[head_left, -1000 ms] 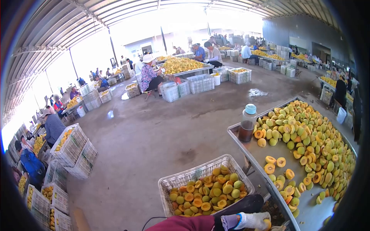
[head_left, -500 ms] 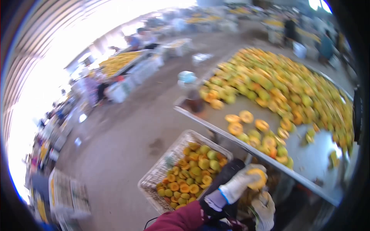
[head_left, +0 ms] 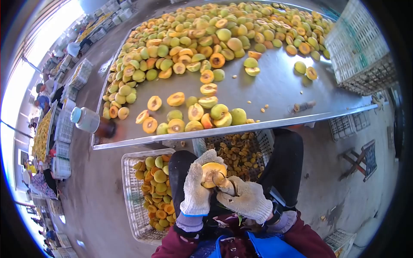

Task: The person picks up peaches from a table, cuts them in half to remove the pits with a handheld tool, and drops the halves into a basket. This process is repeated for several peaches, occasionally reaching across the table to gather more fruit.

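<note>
My left hand (head_left: 197, 184), in a pale knit glove, is wrapped round a halved yellow-orange fruit (head_left: 212, 174), its cut face up. Gloved too, my right hand (head_left: 247, 200) is closed on a small curved tool (head_left: 231, 187) whose end touches the fruit's cut face. Both hands are above my lap. Between my knees is a crate of small brown pits (head_left: 241, 154). To the left of my leg a white crate (head_left: 130, 198) holds fruit halves. Ahead, a metal table (head_left: 275, 96) bears a big heap of green and orange fruit halves (head_left: 202, 34).
A bottle of dark liquid (head_left: 92, 122) stands at the table's left corner. An upturned white crate (head_left: 359, 47) is on its right end. A folding stool (head_left: 361, 159) stands at the right. Other people work at tables on the far left.
The view has swung right and down to the table and my lap. Both hands, low at the frame's edge before, now show fully, with the fruit half and tool together.
</note>
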Demonstrator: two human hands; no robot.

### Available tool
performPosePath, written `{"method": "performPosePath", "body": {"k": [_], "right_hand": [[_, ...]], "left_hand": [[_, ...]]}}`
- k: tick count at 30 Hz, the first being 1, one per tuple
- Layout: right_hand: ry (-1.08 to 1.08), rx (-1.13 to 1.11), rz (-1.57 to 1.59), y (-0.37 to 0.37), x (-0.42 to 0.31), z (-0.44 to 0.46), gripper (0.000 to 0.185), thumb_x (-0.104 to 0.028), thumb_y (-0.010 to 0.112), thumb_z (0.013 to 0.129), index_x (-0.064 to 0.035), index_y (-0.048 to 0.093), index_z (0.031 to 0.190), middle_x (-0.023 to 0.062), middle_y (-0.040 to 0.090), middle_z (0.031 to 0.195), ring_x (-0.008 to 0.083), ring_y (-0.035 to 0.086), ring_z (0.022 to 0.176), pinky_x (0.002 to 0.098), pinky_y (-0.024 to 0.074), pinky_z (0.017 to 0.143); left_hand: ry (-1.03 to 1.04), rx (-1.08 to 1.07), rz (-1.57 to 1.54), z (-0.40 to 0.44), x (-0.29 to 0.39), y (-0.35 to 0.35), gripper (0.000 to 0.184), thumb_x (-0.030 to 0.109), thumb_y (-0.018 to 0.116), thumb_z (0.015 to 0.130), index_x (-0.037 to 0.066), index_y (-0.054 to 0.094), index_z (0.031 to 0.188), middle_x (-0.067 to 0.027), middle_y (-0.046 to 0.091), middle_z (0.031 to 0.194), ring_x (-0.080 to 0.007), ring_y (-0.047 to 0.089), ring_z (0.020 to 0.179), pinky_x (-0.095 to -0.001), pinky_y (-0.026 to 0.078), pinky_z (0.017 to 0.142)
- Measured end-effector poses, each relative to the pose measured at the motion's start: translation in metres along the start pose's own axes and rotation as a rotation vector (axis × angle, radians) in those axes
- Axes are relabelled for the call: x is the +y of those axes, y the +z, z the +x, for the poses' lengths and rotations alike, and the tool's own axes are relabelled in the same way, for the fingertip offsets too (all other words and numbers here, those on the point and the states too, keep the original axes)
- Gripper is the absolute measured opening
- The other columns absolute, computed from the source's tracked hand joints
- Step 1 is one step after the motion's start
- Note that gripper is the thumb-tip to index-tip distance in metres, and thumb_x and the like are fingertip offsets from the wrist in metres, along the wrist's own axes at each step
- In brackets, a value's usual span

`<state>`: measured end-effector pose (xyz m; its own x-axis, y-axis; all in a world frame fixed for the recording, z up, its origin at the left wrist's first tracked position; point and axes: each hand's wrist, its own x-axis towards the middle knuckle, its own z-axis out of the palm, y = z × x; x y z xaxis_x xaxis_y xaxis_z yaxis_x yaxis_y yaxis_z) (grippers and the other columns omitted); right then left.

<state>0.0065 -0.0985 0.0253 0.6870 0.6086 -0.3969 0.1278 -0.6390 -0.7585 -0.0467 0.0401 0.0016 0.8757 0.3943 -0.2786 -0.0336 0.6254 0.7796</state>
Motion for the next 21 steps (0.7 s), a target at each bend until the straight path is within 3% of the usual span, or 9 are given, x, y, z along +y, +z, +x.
{"method": "performPosePath", "body": {"k": [3, 7, 9, 11, 14, 17, 21], "right_hand": [[-0.077, 0.042, 0.012, 0.002, 0.01, 0.001, 0.042, -0.049, 0.063, 0.082, -0.0149, 0.059, 0.106, 0.0134, 0.067, 0.074, 0.0351, 0.067, 0.07, 0.0437, 0.0526, 0.063], [-0.067, 0.061, 0.092, 0.004, 0.012, -0.002, 0.041, -0.047, 0.064, 0.082, -0.0149, 0.058, 0.107, 0.014, 0.067, 0.076, 0.0357, 0.067, 0.072, 0.044, 0.0529, 0.064], [-0.034, 0.024, 0.233, 0.004, 0.014, -0.005, 0.04, -0.035, 0.075, 0.079, -0.0108, 0.063, 0.108, 0.0147, 0.069, 0.086, 0.0322, 0.069, 0.083, 0.0395, 0.0545, 0.071], [-0.006, -0.005, 0.28, 0.0, 0.015, -0.006, 0.04, -0.034, 0.075, 0.078, -0.0105, 0.063, 0.109, 0.0147, 0.069, 0.087, 0.0318, 0.069, 0.083, 0.0388, 0.0546, 0.071], [0.016, 0.002, 0.32, 0.0, 0.017, -0.005, 0.04, -0.034, 0.076, 0.078, -0.0104, 0.063, 0.109, 0.0146, 0.069, 0.087, 0.0319, 0.069, 0.083, 0.038, 0.0545, 0.072], [0.015, 0.058, 0.304, 0.001, 0.02, -0.006, 0.039, -0.033, 0.076, 0.079, -0.0106, 0.063, 0.108, 0.0148, 0.069, 0.088, 0.0326, 0.069, 0.083, 0.0378, 0.0543, 0.072], [0.047, 0.017, 0.27, -0.006, 0.018, -0.008, 0.038, -0.032, 0.076, 0.079, -0.0103, 0.063, 0.107, 0.0155, 0.068, 0.089, 0.0327, 0.069, 0.084, 0.0376, 0.054, 0.073]], "left_hand": [[0.079, 0.0, 0.079, -0.003, -0.007, 0.008, 0.064, 0.05, 0.048, 0.097, -0.001, 0.045, 0.134, -0.0155, 0.06, 0.117, -0.0243, 0.059, 0.108, -0.037, 0.047, 0.096], [0.222, -0.04, 0.139, -0.006, -0.017, 0.019, 0.061, 0.047, 0.043, 0.099, -0.004, 0.044, 0.134, -0.0179, 0.059, 0.12, -0.0289, 0.06, 0.109, -0.0405, 0.047, 0.097], [0.24, -0.009, 0.243, -0.012, -0.015, 0.027, 0.062, 0.047, 0.041, 0.1, -0.005, 0.042, 0.135, -0.0186, 0.057, 0.122, -0.0322, 0.059, 0.111, -0.0429, 0.046, 0.098], [0.279, -0.098, 0.35, -0.011, -0.013, 0.027, 0.062, 0.045, 0.042, 0.1, -0.005, 0.04, 0.136, -0.0191, 0.055, 0.126, -0.0329, 0.058, 0.114, -0.0434, 0.045, 0.099], [0.198, -0.157, 0.211, -0.002, -0.012, 0.028, 0.06, 0.044, 0.044, 0.1, -0.004, 0.041, 0.136, -0.0186, 0.052, 0.13, -0.0333, 0.058, 0.113, -0.0438, 0.046, 0.098], [0.25, -0.156, 0.069, -0.002, -0.023, 0.031, 0.06, 0.044, 0.045, 0.099, -0.004, 0.041, 0.136, -0.0185, 0.052, 0.13, -0.0337, 0.058, 0.114, -0.0447, 0.045, 0.098], [0.29, -0.166, 0.239, -0.004, -0.023, 0.034, 0.055, 0.041, 0.045, 0.1, -0.003, 0.046, 0.134, -0.0188, 0.052, 0.13, -0.0345, 0.058, 0.114, -0.046, 0.045, 0.099]]}}
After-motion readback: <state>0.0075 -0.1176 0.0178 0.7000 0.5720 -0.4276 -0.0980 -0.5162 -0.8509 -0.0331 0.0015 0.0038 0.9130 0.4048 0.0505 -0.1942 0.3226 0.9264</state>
